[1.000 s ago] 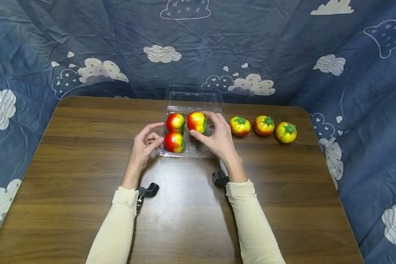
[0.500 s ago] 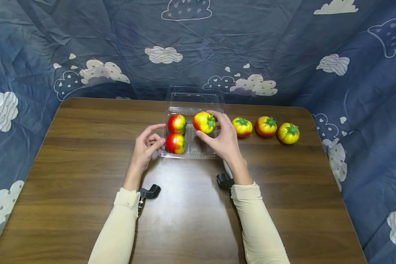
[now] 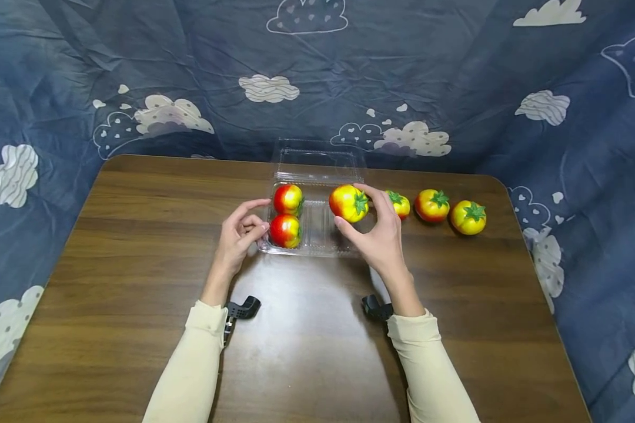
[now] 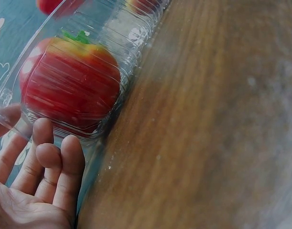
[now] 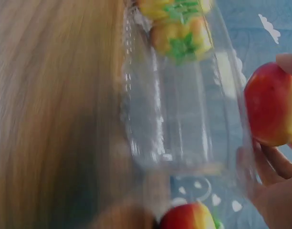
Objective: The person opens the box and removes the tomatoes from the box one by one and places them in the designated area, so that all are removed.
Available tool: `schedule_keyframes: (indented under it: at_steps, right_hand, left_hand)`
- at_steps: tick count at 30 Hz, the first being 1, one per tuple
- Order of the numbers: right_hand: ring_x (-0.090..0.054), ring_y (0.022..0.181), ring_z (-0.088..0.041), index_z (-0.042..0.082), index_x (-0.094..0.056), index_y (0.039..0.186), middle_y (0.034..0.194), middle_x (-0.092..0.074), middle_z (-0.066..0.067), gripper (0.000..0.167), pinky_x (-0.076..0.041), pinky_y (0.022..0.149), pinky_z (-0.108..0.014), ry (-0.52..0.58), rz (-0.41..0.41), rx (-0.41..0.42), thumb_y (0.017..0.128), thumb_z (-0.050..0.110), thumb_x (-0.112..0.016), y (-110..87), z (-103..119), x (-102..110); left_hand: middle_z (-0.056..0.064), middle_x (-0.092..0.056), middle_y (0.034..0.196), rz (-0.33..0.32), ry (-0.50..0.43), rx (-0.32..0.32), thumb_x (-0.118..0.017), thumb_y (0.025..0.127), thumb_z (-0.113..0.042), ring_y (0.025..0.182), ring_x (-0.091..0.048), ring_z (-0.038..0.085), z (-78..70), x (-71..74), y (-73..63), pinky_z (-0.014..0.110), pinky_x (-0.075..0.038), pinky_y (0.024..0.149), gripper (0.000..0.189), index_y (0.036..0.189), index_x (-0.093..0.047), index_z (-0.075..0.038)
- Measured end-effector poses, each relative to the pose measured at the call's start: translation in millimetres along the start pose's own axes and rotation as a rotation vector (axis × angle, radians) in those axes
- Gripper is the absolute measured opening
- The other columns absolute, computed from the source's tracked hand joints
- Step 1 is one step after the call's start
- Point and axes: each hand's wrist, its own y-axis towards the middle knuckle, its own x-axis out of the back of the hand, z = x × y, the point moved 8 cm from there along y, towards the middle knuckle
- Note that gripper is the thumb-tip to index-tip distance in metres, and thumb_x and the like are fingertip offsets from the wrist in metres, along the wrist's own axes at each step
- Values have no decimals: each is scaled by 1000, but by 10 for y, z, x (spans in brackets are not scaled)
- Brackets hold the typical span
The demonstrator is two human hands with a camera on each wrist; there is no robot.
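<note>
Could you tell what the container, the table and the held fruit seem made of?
Container: probably glossy, clear plastic; ribs and reflections show.
Table: wood or laminate, satin; grain, soft sheen.
Held fruit: perhaps glossy plastic or foam; bright highlights.

The 2 left fruits are red turning yellow; the middle fruit the same, green-topped; the 3 right fruits yellow, green-topped, 2 blushed red. Box clear, table streaked brown, cloth blue with white clouds and hearts, sleeves cream, cameras black.
</note>
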Motion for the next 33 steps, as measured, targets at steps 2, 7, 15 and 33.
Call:
schedule_keyframes:
  at_steps: [2, 7, 15, 33]
  right_hand:
    - [-58, 117, -20, 24, -60, 145, 131, -62, -4, 69, -55, 96, -45, -2, -20, -2, 83, 37, -88, -22, -1, 76]
    - [-59, 117, -19, 22, -60, 145, 134, -62, -4, 69, -56, 94, -39, -12, -62, -36, 83, 32, -89, -92, -81, 248]
    - [-59, 116, -22, 19, -55, 148, 140, -62, -7, 73, -54, 99, -46, -27, -82, -110, 83, 27, -89, -144, -240, 483]
    - [-56, 121, -38, 8, -55, 140, 139, -60, -16, 68, -43, 106, -55, -220, 57, -235, 82, 26, -87, -151, -540, 887]
  left_hand:
    - [6, -67, 74, -8, 7, -1, -65, 94, 10, 59, -58, 15, -7, 21, -2, 20, -51, 55, 47, 140, -60, 4]
    - [4, -67, 74, -20, 7, 2, -65, 94, 11, 57, -58, 14, -9, 45, -15, 20, -51, 55, 47, 140, -61, 2]
    - [4, -67, 74, -9, -1, -6, -65, 94, 10, 58, -57, 16, -6, 26, -8, 21, -51, 55, 47, 140, -60, 5]
    - [5, -67, 73, 3, -5, -22, -64, 94, 11, 57, -57, 14, -18, -17, -5, 20, -50, 54, 45, 139, -60, 7]
